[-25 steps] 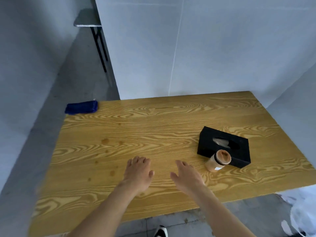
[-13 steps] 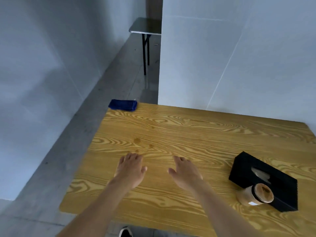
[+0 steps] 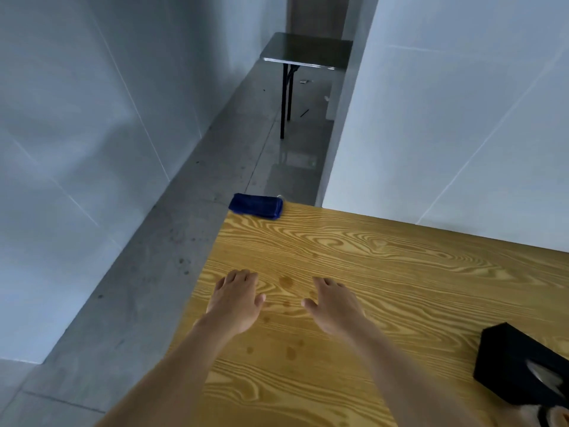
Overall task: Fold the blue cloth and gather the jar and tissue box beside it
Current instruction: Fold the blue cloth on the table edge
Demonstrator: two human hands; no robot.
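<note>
A folded blue cloth point(image 3: 256, 205) lies on the far left corner of the wooden table point(image 3: 385, 260). A black tissue box point(image 3: 517, 362) sits at the right edge of the view, partly cut off. Just a sliver of the tan jar point(image 3: 552, 419) shows at the bottom right corner, in front of the box. My left hand point(image 3: 235, 300) and my right hand point(image 3: 334, 308) hover side by side over the near left part of the table, fingers spread and holding nothing. Both are well short of the cloth.
A grey floor runs along the table's left side between white walls. A small dark table point(image 3: 306, 50) on black legs stands farther down the passage. A white partition point(image 3: 446, 118) rises behind the wooden table.
The view has swung left, so the cloth sits nearer the centre and the box and jar slid to the right edge. Both hands moved forward and left over the table.
</note>
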